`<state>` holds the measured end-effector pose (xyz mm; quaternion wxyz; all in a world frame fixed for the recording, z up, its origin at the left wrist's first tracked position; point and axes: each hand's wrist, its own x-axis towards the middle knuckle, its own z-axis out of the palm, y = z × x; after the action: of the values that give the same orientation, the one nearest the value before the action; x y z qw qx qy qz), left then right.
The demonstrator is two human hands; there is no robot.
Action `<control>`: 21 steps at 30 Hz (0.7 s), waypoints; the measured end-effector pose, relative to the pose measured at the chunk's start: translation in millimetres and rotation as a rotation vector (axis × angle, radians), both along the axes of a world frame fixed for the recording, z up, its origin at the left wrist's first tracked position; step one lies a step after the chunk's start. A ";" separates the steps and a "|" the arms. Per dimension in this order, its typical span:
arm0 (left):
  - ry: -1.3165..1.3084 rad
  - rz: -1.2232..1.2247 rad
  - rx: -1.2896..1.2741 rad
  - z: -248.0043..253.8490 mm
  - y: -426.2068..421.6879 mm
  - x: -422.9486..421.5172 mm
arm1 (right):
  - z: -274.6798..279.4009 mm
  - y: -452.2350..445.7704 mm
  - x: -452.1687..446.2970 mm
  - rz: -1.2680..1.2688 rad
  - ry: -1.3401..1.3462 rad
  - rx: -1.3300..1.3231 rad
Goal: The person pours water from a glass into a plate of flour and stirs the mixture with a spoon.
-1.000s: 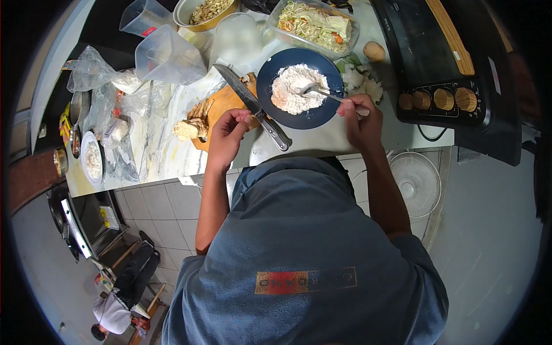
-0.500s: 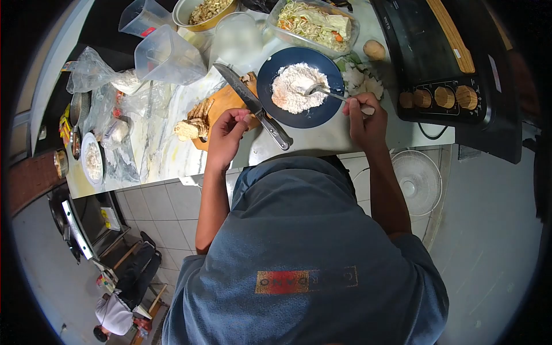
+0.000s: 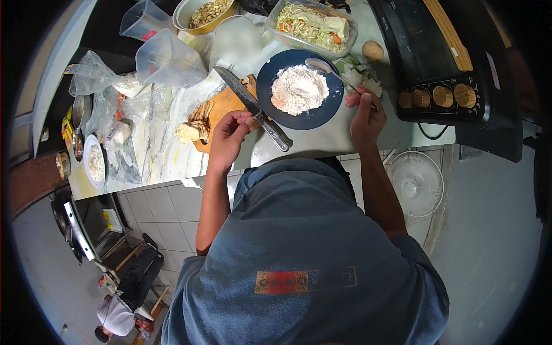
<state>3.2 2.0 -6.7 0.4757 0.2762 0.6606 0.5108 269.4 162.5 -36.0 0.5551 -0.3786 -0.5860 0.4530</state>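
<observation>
In my right hand [image 3: 368, 115] is a metal spoon [image 3: 317, 64], gripped by its handle. Its bowl is over the upper right rim of a dark blue plate [image 3: 267, 72]. White flour-like powder [image 3: 299, 89] is heaped on that plate, with a brownish patch on its left side. My left hand [image 3: 229, 141] is closed, thumb against fingers, with nothing visible in it. It hovers by a large knife [image 3: 244, 99], whose dark handle points towards me. Beneath the blade lies a wooden cutting board [image 3: 221, 112] with brown sliced pieces [image 3: 194, 123] on it.
A tub of shredded vegetables [image 3: 313, 26], a bowl of chopped pieces [image 3: 210, 12] and clear plastic containers [image 3: 169, 57] stand behind. A black stove with wooden knobs [image 3: 443, 98] is on the right. Plastic bags [image 3: 106, 103] lie left. Another person [image 3: 118, 313] is at lower left.
The spoon has come up out of the powder to the plate's upper right rim, its bowl now uncovered. My left hand has barely moved.
</observation>
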 end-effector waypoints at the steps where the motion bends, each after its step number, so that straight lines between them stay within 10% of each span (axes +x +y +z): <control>1: 0.004 0.003 -0.013 0.3 0.0 -0.1 | -4.5 0.9 -3.0 -0.010 0.017 -0.059; 21: -0.020 0.022 -0.083 15.1 1.8 -10.7 | -28.2 -10.5 8.9 0.058 0.227 -0.553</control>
<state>-7.5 3.9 8.4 0.4876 0.2439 0.6794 0.4911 278.3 152.1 -64.2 0.4798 -0.4456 -0.3850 0.6504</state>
